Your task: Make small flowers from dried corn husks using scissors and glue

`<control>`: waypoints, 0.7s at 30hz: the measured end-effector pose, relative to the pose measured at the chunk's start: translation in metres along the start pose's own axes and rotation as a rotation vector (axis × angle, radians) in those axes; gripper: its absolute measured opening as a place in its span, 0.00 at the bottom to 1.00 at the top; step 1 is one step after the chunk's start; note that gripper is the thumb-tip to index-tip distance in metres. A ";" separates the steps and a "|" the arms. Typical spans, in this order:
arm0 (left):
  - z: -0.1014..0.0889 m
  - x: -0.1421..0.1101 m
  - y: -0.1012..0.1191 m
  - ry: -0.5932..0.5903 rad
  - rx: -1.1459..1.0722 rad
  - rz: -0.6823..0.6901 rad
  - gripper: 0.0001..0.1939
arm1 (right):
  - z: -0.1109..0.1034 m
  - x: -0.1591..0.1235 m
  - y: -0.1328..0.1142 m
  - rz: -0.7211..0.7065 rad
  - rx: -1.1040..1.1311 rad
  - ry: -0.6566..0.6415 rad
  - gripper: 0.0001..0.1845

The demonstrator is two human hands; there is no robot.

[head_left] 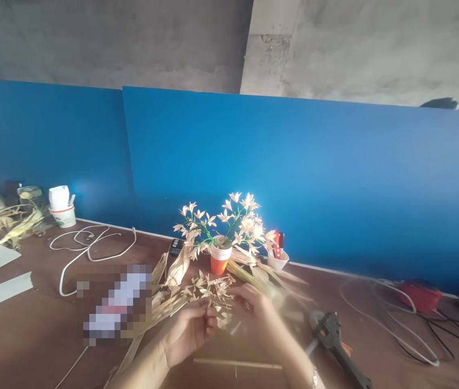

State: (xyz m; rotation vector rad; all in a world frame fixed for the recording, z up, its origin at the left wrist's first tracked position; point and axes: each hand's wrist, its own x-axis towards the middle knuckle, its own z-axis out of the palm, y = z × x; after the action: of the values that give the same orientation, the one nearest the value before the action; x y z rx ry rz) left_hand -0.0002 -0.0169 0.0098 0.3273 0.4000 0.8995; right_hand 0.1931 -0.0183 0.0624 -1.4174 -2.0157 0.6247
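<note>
My left hand point(192, 330) is low over the brown table, its thumb and fingers closed in a pinch. Whatever lies between those fingertips is too small to make out. Slightly higher and to the right, my right hand point(256, 301) has its fingers drawn together beside a pile of small cut husk pieces point(209, 285); what they hold, if anything, is hidden. Behind the pile stands an orange and white paper cup point(219, 260) with green-stemmed husk flowers point(248, 222) rising from it. Dry corn husks point(179, 268) lie around the cup. A glue gun point(330, 330) rests right of my right forearm.
A thin stick point(237, 364) lies near the front. White cables point(87, 246) and a blurred-out oblong item point(118, 305) are at left. More husks point(6, 224) and a white tub point(63, 216) stand farther left. A red object point(419, 295) with cords sits right. Blue panels point(294, 173) border the back.
</note>
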 end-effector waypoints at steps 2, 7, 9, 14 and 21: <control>0.003 -0.001 -0.001 0.012 0.068 -0.030 0.09 | 0.017 0.001 -0.016 -0.039 0.222 -0.075 0.15; 0.012 -0.004 -0.004 0.027 0.292 0.025 0.09 | 0.033 0.000 -0.021 -0.005 0.340 0.028 0.06; 0.015 -0.005 -0.005 0.096 0.513 0.175 0.10 | 0.029 0.001 -0.017 0.139 0.415 0.060 0.06; 0.013 -0.006 -0.009 0.223 1.396 0.837 0.10 | 0.023 0.005 -0.012 0.457 0.596 0.027 0.14; 0.005 -0.003 -0.007 0.222 1.941 1.268 0.07 | 0.026 0.005 -0.015 0.389 0.523 -0.010 0.17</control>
State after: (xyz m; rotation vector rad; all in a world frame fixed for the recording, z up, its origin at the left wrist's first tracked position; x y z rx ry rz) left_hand 0.0052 -0.0236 0.0117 2.4781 1.2712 1.4887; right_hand 0.1638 -0.0196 0.0553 -1.4700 -1.4309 1.2220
